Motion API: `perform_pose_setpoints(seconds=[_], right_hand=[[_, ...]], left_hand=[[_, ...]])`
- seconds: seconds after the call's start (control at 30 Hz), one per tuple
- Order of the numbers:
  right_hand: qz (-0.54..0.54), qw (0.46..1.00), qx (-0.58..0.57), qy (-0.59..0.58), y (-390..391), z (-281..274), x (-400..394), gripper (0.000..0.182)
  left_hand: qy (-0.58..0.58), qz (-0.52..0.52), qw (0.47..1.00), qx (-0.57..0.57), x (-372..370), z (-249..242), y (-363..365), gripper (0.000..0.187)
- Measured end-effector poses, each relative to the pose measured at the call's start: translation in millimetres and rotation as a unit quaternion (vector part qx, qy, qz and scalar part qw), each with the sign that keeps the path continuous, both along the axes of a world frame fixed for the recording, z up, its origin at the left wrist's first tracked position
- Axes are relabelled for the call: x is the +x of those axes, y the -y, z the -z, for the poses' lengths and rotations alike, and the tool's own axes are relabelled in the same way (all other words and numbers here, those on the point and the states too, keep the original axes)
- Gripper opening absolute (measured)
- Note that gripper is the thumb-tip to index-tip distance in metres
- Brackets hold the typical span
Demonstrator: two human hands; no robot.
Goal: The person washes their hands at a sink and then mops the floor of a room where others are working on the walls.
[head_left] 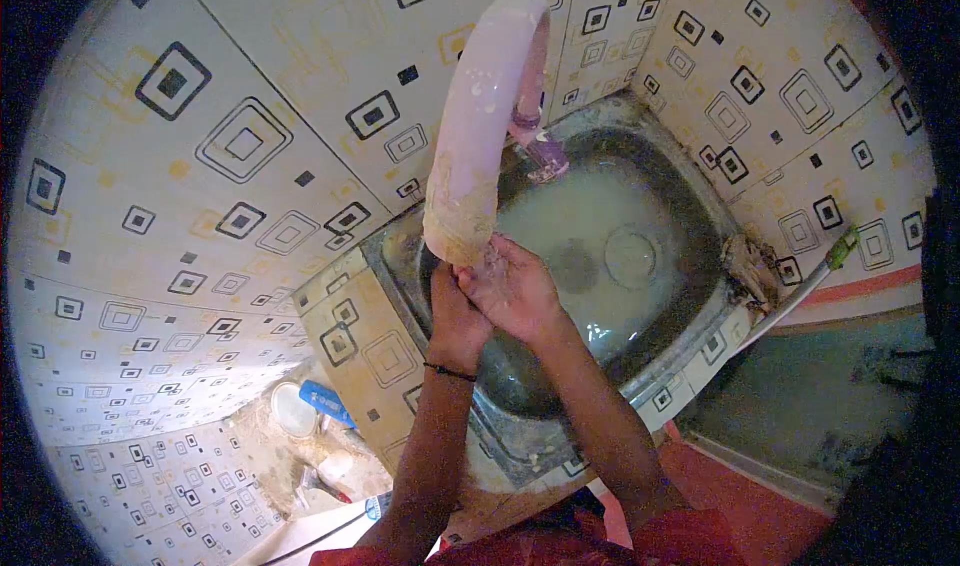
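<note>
A thick pink curved pipe, stained brownish near its lower end, arches down to my hands. Below its mouth, my right hand is cupped with the palm turned up and looks wet. Pressed against it is my left hand, with a dark band on the wrist; its fingers are partly covered by the pipe and the right hand. I see no object in either hand. Both are over the near left side of a grimy metal sink holding cloudy water.
Behind the pipe is a purple tap fitting. A crumpled brownish item lies on the sink's right rim. Patterned tiled walls close in at the back and sides. Lower left are a white round container and a blue item.
</note>
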State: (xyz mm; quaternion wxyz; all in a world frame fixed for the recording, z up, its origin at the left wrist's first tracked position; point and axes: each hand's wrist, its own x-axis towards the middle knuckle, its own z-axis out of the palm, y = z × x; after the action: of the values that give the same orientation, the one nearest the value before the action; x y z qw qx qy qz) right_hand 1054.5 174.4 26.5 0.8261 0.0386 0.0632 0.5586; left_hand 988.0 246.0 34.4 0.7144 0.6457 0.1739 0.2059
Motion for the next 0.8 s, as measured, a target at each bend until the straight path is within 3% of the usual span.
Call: perform_pose_setpoints(seconds=[0.03, 0.07, 0.13, 0.17, 0.23, 0.27, 0.33, 0.37, 0.4, 0.43, 0.57, 0.63, 0.8], right_hand=[[-0.004, 1.000, 0.002, -0.002, 0.2, -1.2, 0.0, 0.033], [-0.004, 1.000, 0.002, -0.001, -0.5, -0.4, -0.3, 0.033], [0.016, 1.000, -0.006, -0.012, -2.4, 1.0, -1.4, 0.033], [0.016, 1.000, -0.006, -0.012, -1.6, 1.4, -1.1, 0.033], [0.000, 1.000, 0.011, -0.007, 0.0, -0.9, -0.5, 0.032], [0.000, 1.000, 0.011, -0.007, -0.3, 0.1, -0.5, 0.032], [0.009, 1.000, 0.006, -0.004, -1.0, 1.8, -0.6, 0.033], [0.009, 1.000, 0.006, -0.004, -0.8, 2.6, -0.7, 0.033], [0.008, 1.000, -0.002, -0.006, -0.7, 2.1, -1.2, 0.033], [0.007, 1.000, -0.010, -0.008, -0.6, 1.7, -1.1, 0.033], [-0.011, 0.999, 0.023, -0.022, -0.8, 3.1, 0.4, 0.033], [-0.006, 1.000, 0.011, 0.014, -0.1, 2.3, -0.2, 0.033], [-0.001, 1.000, -0.005, 0.004, -0.1, -1.6, -0.4, 0.032]], left_hand=[[0.045, -0.005, 0.990, -0.135, 0.9, 2.6, 0.6, 0.027], [0.045, -0.005, 0.990, -0.135, -0.5, 4.6, 1.5, 0.027], [-0.024, -0.029, 0.994, 0.100, -1.9, -13.7, 5.1, 0.025], [-0.023, -0.029, 0.994, 0.100, -0.5, -8.0, 4.0, 0.025], [0.002, -0.018, 0.999, -0.048, 3.4, 5.0, 0.5, 0.024], [0.002, -0.018, 0.999, -0.048, 2.6, 10.8, -1.3, 0.024], [0.090, 0.033, 0.954, -0.284, 2.0, 9.1, -3.6, 0.022], [0.090, 0.033, 0.954, -0.284, 1.4, 8.1, -3.0, 0.022], [0.022, 0.015, 0.997, -0.075, 0.6, 1.0, -1.1, 0.022], [-0.046, -0.003, 0.989, 0.137, 0.6, -2.9, 0.2, 0.021], [-0.045, -0.033, 0.992, 0.114, 0.9, 1.3, 0.2, 0.021], [-0.062, 0.001, 0.967, 0.246, -2.0, -4.7, -1.9, 0.022], [-0.040, 0.009, 0.989, 0.140, 0.6, -0.4, -1.4, 0.025]])
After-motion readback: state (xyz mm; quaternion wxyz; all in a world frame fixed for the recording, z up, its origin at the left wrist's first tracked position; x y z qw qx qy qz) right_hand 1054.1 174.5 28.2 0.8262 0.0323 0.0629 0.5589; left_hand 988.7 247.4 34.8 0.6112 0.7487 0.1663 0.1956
